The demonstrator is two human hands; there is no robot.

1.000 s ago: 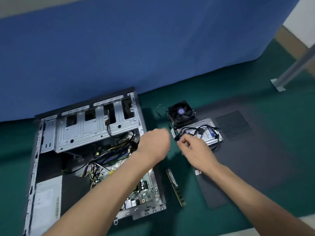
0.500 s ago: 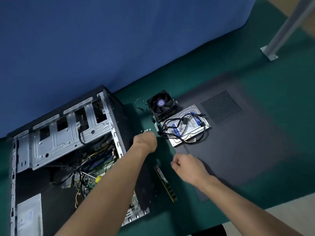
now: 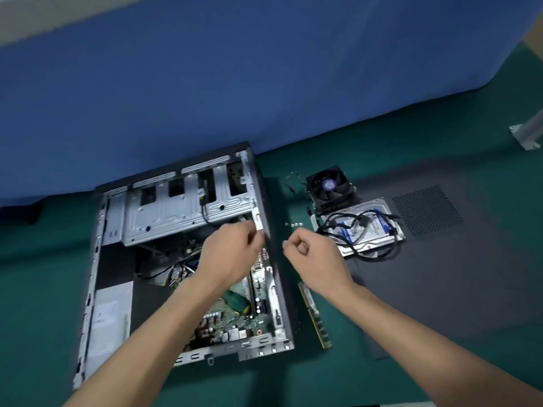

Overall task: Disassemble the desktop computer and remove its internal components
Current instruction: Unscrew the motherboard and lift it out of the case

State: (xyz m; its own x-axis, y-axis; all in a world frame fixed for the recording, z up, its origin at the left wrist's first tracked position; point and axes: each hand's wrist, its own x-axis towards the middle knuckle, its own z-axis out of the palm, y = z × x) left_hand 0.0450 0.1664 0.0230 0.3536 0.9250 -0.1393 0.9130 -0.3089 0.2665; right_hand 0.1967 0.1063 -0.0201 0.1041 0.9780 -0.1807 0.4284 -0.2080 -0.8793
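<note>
With fan, drive and memory stick already out, the left hand [image 3: 232, 254] hovers curled over the case [image 3: 273, 259] at centre frame — grip unclear — while the right hand [image 3: 311, 254], fisted and apparently empty, must next reach the motherboard [image 3: 232, 321].

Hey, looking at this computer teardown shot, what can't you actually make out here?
Head view only:
- Left hand: whether its grip holds anything; the fingertips are blurred against the case wall.
- Right hand: curled, so any small part inside is hidden.
- Motherboard: its middle is covered by the left forearm.
- Screws: too small to count.
- Hard drive label: covered by cables.
</note>
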